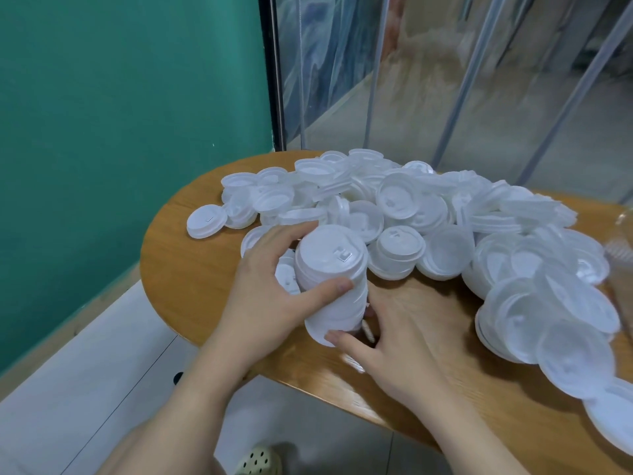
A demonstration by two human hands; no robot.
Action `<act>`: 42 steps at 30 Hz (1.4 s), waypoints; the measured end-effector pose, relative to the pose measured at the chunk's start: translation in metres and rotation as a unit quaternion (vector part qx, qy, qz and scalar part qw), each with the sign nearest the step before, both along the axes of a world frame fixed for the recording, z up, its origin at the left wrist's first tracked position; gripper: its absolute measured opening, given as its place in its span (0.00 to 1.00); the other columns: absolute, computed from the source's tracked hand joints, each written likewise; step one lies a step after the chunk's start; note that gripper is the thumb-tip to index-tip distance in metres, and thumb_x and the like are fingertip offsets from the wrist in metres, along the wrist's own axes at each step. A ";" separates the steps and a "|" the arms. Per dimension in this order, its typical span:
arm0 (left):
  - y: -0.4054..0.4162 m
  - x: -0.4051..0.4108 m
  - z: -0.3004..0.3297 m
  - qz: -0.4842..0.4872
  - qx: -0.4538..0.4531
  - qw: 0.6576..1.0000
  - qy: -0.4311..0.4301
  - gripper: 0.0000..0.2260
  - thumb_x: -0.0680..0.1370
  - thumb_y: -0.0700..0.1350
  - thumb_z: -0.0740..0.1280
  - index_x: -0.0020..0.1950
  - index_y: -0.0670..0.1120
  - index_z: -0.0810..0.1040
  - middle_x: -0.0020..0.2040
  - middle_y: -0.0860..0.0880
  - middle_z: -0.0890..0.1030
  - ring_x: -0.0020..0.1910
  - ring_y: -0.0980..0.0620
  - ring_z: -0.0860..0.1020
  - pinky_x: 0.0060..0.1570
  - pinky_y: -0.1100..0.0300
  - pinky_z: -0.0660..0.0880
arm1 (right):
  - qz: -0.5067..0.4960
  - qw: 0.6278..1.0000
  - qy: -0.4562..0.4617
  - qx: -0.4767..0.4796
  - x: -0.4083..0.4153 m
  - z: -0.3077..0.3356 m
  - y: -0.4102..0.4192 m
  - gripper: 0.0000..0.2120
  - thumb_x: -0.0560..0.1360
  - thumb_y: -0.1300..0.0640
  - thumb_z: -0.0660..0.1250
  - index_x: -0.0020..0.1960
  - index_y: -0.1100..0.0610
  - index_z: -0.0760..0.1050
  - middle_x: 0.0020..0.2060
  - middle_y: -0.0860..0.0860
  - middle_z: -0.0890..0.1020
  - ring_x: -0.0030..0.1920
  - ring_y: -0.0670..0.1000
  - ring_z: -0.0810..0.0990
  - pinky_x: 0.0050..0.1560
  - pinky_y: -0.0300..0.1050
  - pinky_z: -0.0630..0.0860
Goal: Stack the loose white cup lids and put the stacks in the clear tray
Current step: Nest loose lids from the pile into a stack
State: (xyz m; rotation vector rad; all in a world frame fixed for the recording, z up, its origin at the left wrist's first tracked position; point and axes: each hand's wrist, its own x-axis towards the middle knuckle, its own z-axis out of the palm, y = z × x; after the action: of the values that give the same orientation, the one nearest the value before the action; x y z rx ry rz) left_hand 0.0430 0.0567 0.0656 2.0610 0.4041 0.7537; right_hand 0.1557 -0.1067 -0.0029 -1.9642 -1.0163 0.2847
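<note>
A tall stack of white cup lids (330, 279) stands tilted near the front of the round wooden table (191, 269). My left hand (270, 296) grips the stack from the left, thumb across its front and fingers behind. My right hand (407, 334) holds the base of the stack from the right, thumb at its lower rim. A big heap of loose white lids (411, 207) covers the back and right of the table. Only a sliver of the clear tray (621, 255) shows at the right edge.
A single lid (206, 221) lies apart at the left of the heap. A green wall stands to the left and clear plastic curtain strips hang behind the table. Below the table's front edge are pale floor tiles and a cream clog (260, 461).
</note>
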 end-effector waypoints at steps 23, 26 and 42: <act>0.003 0.007 -0.017 -0.023 -0.039 0.999 0.025 0.42 0.62 0.68 0.80 0.74 0.59 0.71 0.63 0.69 0.77 0.65 0.66 0.74 0.60 0.73 0.70 | -0.007 1.000 -0.030 -0.001 0.000 -0.001 0.002 0.30 0.71 0.43 0.78 0.69 0.35 0.70 0.57 0.33 0.80 0.58 0.42 0.78 0.55 0.41 0.74; 0.022 -0.001 -0.019 -0.026 -0.056 0.998 -0.028 0.33 0.71 0.63 0.70 0.75 0.56 0.70 0.66 0.59 0.80 0.68 0.56 0.76 0.67 0.56 0.73 | -0.006 1.000 -0.031 -0.001 0.001 -0.001 0.001 0.26 0.71 0.45 0.78 0.65 0.34 0.72 0.55 0.33 0.80 0.57 0.42 0.78 0.51 0.32 0.71; 0.069 -0.002 -0.057 0.059 0.154 0.963 0.213 0.40 0.66 0.70 0.76 0.74 0.55 0.71 0.65 0.60 0.73 0.65 0.56 0.68 0.64 0.60 0.58 | 0.002 1.000 0.006 -0.001 -0.001 -0.001 0.000 0.21 0.72 0.44 0.78 0.59 0.33 0.73 0.50 0.36 0.82 0.52 0.42 0.79 0.49 0.40 0.75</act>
State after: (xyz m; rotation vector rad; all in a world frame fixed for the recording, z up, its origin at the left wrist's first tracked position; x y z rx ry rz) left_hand 0.0405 0.1258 0.0086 2.5184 0.6888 0.4544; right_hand 0.1548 -0.1065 -0.0040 -1.9610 -1.0123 0.2987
